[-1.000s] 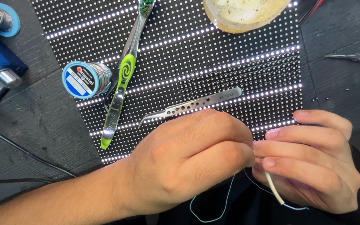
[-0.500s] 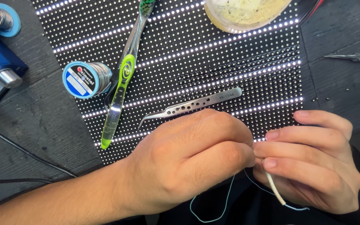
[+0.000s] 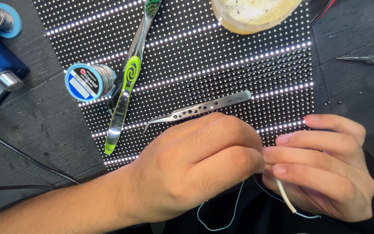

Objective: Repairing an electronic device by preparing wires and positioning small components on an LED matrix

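- The left hand [image 3: 195, 169] is clenched, its fingers pinching a thin pale-blue wire [image 3: 234, 203] where it meets the right hand [image 3: 325, 164].
- The right hand's fingers are closed on the same wire and on a short white tube [image 3: 285, 197] that pokes out downward below them.
- The wire loops down from the two hands, off the near edge of the panel [image 3: 239, 56], over dark cloth.
- Both hands sit at the panel's near edge; the right one reaches just past its right corner.
- Curved tweezers [image 3: 200, 109] lie on the panel just beyond the left knuckles, close but apart.
- A green brush [image 3: 128, 80] and a solder spool [image 3: 89, 81] lie to the left, touching each other, well apart from the hands.
- A round dish [image 3: 256, 15] sits at the panel's far edge.
- A second pair of tweezers [image 3: 369, 58] lies on the dark bench [image 3: 356, 86] to the right, with open room between it and the right hand.
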